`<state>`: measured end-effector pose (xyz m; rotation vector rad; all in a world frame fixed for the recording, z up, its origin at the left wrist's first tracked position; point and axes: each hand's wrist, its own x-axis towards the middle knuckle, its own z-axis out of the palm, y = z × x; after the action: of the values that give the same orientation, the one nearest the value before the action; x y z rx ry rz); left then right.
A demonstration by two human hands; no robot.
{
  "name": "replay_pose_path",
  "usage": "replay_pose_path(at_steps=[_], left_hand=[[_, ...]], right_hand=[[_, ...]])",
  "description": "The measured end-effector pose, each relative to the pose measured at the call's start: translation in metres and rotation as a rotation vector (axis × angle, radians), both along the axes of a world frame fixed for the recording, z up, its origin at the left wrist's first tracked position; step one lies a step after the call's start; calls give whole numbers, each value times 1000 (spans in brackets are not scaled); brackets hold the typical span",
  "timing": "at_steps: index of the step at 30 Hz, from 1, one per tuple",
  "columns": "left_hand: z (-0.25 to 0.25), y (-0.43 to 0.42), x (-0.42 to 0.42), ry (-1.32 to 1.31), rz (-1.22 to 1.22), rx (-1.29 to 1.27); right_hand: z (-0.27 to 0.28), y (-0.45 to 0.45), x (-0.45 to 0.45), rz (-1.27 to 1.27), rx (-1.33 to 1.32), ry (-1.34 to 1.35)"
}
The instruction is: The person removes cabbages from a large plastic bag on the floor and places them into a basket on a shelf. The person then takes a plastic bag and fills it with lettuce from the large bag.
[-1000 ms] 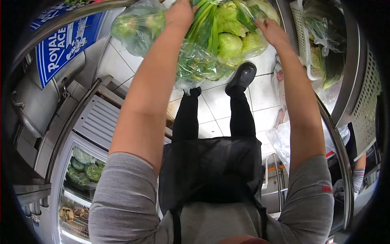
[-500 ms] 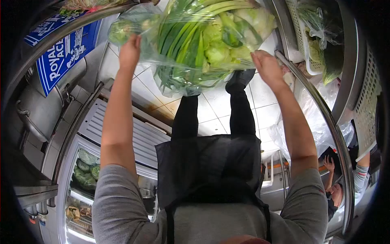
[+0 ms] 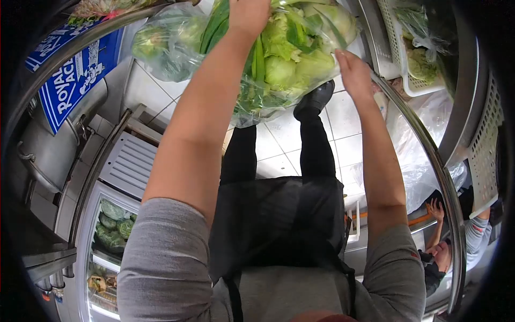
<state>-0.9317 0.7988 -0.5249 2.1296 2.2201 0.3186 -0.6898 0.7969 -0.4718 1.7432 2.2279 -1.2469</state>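
"Where's my clear bag of greens [image 3: 256, 115]?"

"Straight ahead of you, above the white tiled floor [image 3: 279, 146], near your dark shoe [image 3: 317, 100]. I can't tell what bears its weight. Lettuce [image 3: 281, 61] fills it toward the bag's right edge, and long green stalks [image 3: 217, 28] lie toward its left edge."

"And my hands?"

"They're well apart. Your left hand [image 3: 250, 12] is over the stalks, its fingers cut off by the top of the view, so I can't tell if it grips anything. Your right hand [image 3: 354, 74] is at the bag's right edge, fingertips against the plastic; whether they pinch it, I can't tell."

"What's around the bag?"

"A second clear bag [image 3: 170, 43] overlaps its left side in your view. Off to your right is a white basket [image 3: 427, 87], with leafy greens [image 3: 421, 64] by its lower edge and clear plastic [image 3: 424, 140] below that."

"Further out?"

"To your left, a blue ROYAL ACE panel [image 3: 80, 72], then a fridge [image 3: 86, 252] with wrapped greens [image 3: 111, 234] on its upper shelf. At your lower right, a co-worker's hand [image 3: 435, 210] shows, fingers spread."
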Motion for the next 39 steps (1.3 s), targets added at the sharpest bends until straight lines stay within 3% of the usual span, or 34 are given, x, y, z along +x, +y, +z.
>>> replay_pose_path(at_steps=[2,6,10,12,14,15,16,17,18,20,22,24,26,28,32,34,39], left_hand=[[-16,14,-15,-145,-1,-275],[4,28,-30,-141,-37,-406],[-4,36,-50,-106,21,-282],[7,45,-62,-87,49,-307],[9,54,-69,-120,212,-386],[13,54,-67,-140,215,-417],[22,48,-60,-145,211,-419],[32,35,-50,-82,140,-316],[46,24,-42,-13,70,-206],[53,-3,-22,-48,-23,-285],[54,-46,6,-192,-281,-255],[67,-84,30,-259,-427,-402],[67,-122,46,-495,-286,-390],[77,-152,60,-609,-98,-500],[95,-201,68,-797,70,-623],[95,-212,64,-796,99,-596],[65,-169,52,-779,103,-422]], right_hand=[[-3,7,4,-69,-46,-124],[-20,25,21,26,16,-250],[-46,31,60,-109,-44,-316],[-88,22,91,-114,4,-350],[-112,11,106,-278,-18,-340],[-104,13,96,-281,-17,-341],[-87,15,78,-387,-223,-307],[-69,13,65,-489,-430,-269],[-62,5,64,-488,-427,-267],[-47,-12,60,-221,220,-6],[8,-25,40,-294,238,7],[44,-43,19,-359,267,103],[65,-62,8,-263,221,182],[71,-86,4,-492,-79,295],[68,-124,-6,-587,-213,341],[54,-129,-14,-549,-217,224],[2,-89,-39,-563,-40,323]])
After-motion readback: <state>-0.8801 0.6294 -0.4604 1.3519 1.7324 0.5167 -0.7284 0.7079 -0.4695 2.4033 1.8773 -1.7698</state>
